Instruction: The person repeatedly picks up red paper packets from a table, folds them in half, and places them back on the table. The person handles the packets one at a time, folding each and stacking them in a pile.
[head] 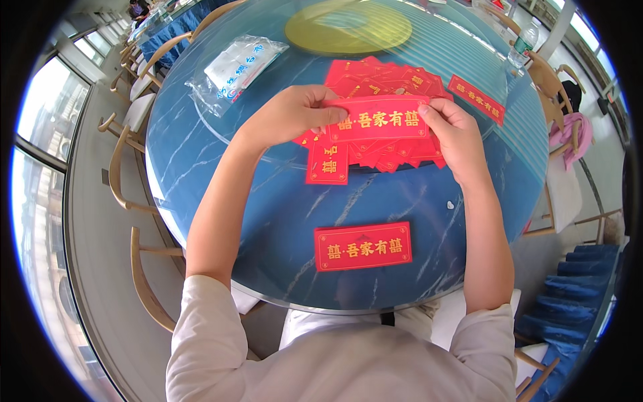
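Observation:
Between my left hand (296, 113) and my right hand (453, 131) a red paper envelope with gold characters (384, 131) is stretched out level, each hand pinching one end. Just behind and beneath it lies a loose heap of similar red envelopes (369, 75) on the round table. One envelope (327, 163) sticks out of the heap's near left side, turned crosswise. Closer to my body, a red envelope or a neat stack of them (363, 257) lies flat. Another red envelope (476, 99) lies by itself, right of the heap.
The blue marbled table (271, 221) has a glass turntable with a yellow-green disc (348, 25) in its middle. A clear plastic packet (241, 68) lies at the left, a water bottle (525, 42) stands far right. Wooden chairs (120, 166) surround the table.

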`<state>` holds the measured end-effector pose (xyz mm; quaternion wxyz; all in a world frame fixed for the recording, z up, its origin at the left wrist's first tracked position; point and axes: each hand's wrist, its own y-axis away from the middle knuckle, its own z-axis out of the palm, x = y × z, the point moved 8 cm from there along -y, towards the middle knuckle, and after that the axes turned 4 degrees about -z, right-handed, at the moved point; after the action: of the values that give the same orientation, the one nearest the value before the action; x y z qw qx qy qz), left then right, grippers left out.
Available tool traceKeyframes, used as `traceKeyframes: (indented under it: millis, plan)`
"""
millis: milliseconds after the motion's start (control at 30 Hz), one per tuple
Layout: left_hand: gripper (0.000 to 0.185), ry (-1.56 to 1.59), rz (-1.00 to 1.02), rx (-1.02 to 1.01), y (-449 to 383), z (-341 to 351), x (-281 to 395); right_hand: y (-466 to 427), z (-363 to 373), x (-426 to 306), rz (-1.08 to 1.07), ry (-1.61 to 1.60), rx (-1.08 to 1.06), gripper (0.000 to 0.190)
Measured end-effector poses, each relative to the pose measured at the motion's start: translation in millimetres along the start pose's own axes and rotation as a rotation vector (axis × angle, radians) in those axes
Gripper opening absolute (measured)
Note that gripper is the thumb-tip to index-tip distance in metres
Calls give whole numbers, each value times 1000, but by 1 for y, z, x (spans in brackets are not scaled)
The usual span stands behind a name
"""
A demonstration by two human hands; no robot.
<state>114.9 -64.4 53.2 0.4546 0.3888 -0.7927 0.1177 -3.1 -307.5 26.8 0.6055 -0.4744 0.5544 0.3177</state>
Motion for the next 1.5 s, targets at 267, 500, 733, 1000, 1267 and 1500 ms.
traceKeyframes:
  millis: [267,500,733,1000,1267,1500]
  plan:
    - [18,-279,439,268,11,-10,31,2,-7,-9,-221,308,84,21]
    - [21,-393,541,357,12,-1,28,1,-6,-8,-183,434,42,20]
    - [36,-209,76,381,8,-21,10,-14,-75,-11,-98,105,279,26]
    - [99,-652,-91,261,-7,0,-19,-16,-102,1,-94,-268,375,16]
    - [80,-419,-210,126,-22,-3,-25,-18,-99,9,-70,-227,370,17]
    - [51,-189,-171,329,-5,-45,-22,-13,-103,5,-84,-384,478,16]
